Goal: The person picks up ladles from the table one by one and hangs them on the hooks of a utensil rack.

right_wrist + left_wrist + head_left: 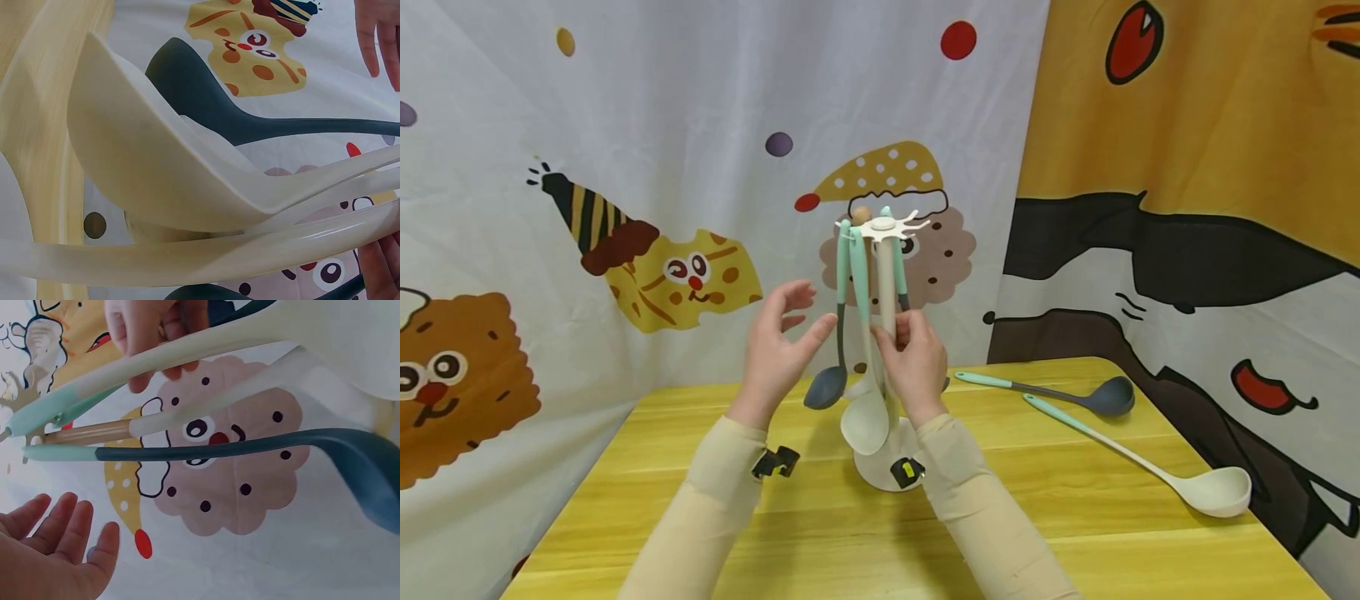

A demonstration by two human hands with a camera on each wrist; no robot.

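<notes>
Right hand [917,358] curls its thumb and fingers round the slim upright of a white utensil stand [887,279] with a round base and a spoked top, gripping it partway down, while the left hand [775,357] is raised on the other side, its fingers apart and slightly bent, holding nothing, just beside the hanging utensils. The stand is near the middle of the yellow wood-grain tabletop [1052,479]. From its left side hang a dark blue-grey utensil with a mint-green handle [826,387] and a white round-bowled utensil with a mint-green handle [865,425]; the left wrist view also shows a white utensil with a light brown handle [94,433] between them. Another mint-green handle [900,271] hangs by the upright, its lower part hidden behind the right hand. To the right, well apart from the stand, a dark grey ladle with a mint-green handle [1112,397] lies behind a long white ladle with a mint-green handle [1216,493], both flat on the tabletop
</notes>
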